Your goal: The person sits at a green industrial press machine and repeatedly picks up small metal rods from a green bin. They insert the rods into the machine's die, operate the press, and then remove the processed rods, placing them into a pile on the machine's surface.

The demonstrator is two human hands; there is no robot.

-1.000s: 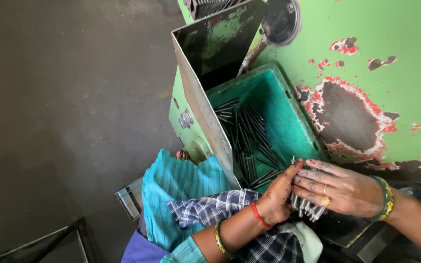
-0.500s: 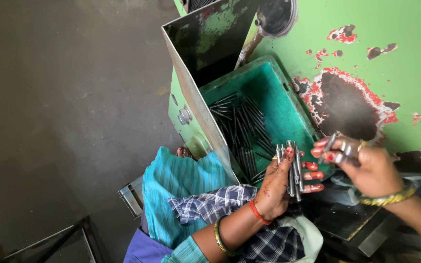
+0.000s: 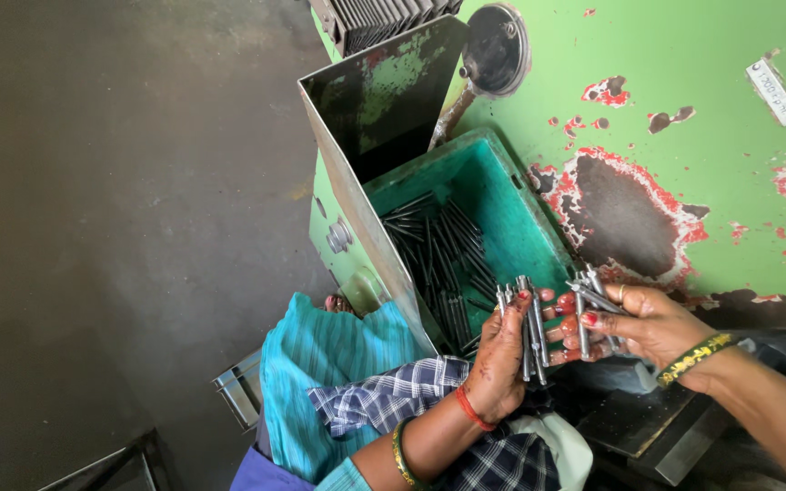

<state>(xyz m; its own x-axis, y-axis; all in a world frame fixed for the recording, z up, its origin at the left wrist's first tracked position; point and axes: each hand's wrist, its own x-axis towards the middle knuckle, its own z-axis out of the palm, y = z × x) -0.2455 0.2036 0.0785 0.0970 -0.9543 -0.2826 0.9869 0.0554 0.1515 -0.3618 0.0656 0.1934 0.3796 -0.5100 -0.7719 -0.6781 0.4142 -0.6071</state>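
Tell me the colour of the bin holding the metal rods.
Teal green bin, seen in the head view.

Floor (image 3: pixel 93 227): dark grey concrete, stained and dull, filling the left half of the view.
Machine panel (image 3: pixel 684 118): green-painted metal on the right, paint flaked in red-rimmed patches down to dark bare metal.
Round cover (image 3: pixel 495 50): dark metal disc fixed near the panel's upper left.
Chute (image 3: pixel 384 100): open sheet-metal box, worn green and black inside.
Metal frame (image 3: pixel 238 391): grey, low on the floor.
Light: even, soft daylight, without hard shadows.
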